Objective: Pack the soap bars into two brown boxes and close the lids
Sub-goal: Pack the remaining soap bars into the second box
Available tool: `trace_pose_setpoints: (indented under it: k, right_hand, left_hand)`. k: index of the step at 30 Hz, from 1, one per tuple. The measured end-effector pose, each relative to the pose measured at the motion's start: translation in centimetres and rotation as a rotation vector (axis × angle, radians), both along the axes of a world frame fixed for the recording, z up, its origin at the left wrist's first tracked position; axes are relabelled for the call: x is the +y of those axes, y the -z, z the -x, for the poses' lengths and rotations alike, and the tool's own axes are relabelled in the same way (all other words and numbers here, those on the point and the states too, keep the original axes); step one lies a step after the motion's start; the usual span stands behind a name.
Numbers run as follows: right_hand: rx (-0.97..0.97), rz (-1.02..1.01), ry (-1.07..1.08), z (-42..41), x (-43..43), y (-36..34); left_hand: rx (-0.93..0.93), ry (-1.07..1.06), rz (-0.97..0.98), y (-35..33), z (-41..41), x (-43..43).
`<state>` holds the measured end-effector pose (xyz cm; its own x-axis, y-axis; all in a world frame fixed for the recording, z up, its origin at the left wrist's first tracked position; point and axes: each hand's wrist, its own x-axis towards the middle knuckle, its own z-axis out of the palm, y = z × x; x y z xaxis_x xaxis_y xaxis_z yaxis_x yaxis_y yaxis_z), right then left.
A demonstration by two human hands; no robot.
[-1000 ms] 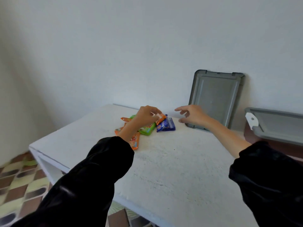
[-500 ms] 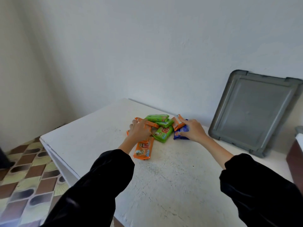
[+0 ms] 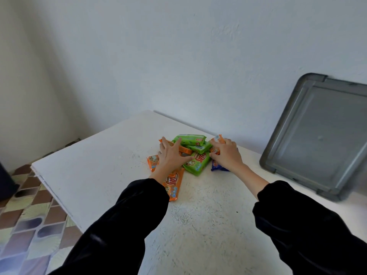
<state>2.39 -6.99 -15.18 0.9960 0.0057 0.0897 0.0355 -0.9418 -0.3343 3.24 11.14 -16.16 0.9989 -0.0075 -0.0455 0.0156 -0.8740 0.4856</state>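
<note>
— Hands?
— Left hand (image 3: 170,156): fingers spread, flat on orange packets, clasping nothing. Right hand (image 3: 226,153): palm down on the pile; grip, cannot tell.
— Soap bars (image 3: 196,155)?
— Glossy oblong wrappers, green, orange, one blue, heaped on rough white table (image 3: 89,175).
— Other?
— Grey plastic lid (image 3: 317,135), rectangular, apparently leaning on wall.

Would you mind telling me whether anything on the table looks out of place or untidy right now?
The soap bars lie in a loose, overlapping heap at mixed angles rather than in rows, with the left hand and right hand resting on them. A grey lid leans against the wall, off any box. Nothing looks damaged.
</note>
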Motion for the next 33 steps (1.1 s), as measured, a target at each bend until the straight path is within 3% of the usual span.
trace_pose_setpoints:
  k: [3, 12, 17, 20, 24, 28, 33]
  right_hand:
    - [-0.03, 0.02, 0.008, -0.2, -0.3, 0.2]
    - [-0.04, 0.136, 0.092, -0.7, 0.0, 0.5]
    - [-0.007, 0.141, 0.081, -0.5, -0.2, 0.1]
    - [0.105, 0.198, 0.071, -0.4, -1.3, -1.1]
    - [0.326, 0.253, 0.035, -0.3, -3.0, -3.2]
    - [0.533, 0.33, 0.002, -0.2, -3.7, -4.4]
    - [0.479, 0.305, -0.029, -0.5, -2.7, -3.4]
  left_hand:
    - [-0.017, -0.063, 0.043, 0.1, -0.9, -0.5]
    - [-0.009, -0.128, -0.091, 0.2, -2.9, 0.4]
    - [0.125, -0.142, -0.028, -0.4, -2.4, 1.7]
    - [0.217, -0.121, 0.048, -1.6, -2.2, 3.9]
    - [0.41, 0.08, 0.098, -2.8, -2.1, 7.9]
    - [0.489, 0.201, 0.093, -4.0, -1.8, 9.8]
    - [0.242, 0.288, -0.09, -4.1, -1.8, 8.3]
